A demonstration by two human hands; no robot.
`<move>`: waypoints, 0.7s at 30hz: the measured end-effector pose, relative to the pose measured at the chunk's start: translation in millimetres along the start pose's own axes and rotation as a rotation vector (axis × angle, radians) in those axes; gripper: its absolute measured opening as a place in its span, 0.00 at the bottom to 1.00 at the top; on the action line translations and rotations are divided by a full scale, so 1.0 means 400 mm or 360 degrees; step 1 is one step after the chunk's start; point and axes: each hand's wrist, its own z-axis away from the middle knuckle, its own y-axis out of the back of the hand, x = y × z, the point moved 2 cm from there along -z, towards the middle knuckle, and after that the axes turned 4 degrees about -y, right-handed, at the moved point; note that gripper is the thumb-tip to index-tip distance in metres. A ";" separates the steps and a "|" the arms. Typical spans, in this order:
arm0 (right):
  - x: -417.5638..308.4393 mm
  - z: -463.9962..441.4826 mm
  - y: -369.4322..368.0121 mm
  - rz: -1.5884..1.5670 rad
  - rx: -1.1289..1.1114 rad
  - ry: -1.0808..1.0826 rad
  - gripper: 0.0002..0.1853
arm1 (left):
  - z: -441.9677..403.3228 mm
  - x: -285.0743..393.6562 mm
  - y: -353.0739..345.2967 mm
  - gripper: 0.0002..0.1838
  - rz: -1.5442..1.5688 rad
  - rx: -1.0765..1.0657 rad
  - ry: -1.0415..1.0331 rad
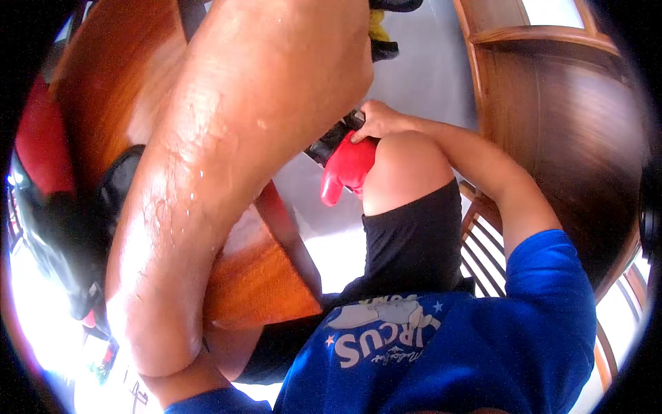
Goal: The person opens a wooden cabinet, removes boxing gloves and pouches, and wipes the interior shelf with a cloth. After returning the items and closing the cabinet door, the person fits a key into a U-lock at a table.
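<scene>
My right hand (pixel 379 121) is closed on the black cuff end of a red boxing glove (pixel 348 165), with the thumb pressed on the red part. The glove hangs beside my bare knee (pixel 407 162), its rounded tip pointing down in the view. Part of the glove is hidden behind my left forearm (pixel 241 110) and the knee. That forearm, shiny as if wet, fills much of the left side close to the camera. My left hand lies beyond the top edge, out of sight.
Brown wooden furniture (pixel 558 117) curves along the right, with slats below it. An orange-brown wooden surface (pixel 258 276) is partly behind my left arm. Red and black items (pixel 45 145) are at the far left. A black and yellow object (pixel 379 31) lies on the grey floor (pixel 434 62).
</scene>
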 end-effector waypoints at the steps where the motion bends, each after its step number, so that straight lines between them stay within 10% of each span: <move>1: 0.009 0.020 -0.005 -0.0109 -0.0112 -0.0025 0.25 | -0.008 0.007 -0.013 0.04 -0.0016 -0.0011 -0.0037; 9: 0.013 0.101 0.103 -0.0629 -0.0444 0.0264 0.12 | -0.013 0.041 0.026 0.08 -0.1013 -0.0644 -0.0972; 21: -0.018 0.195 0.397 -0.1046 -0.0159 0.0453 0.18 | 0.001 0.013 0.040 0.05 -0.0934 -0.0890 -0.0922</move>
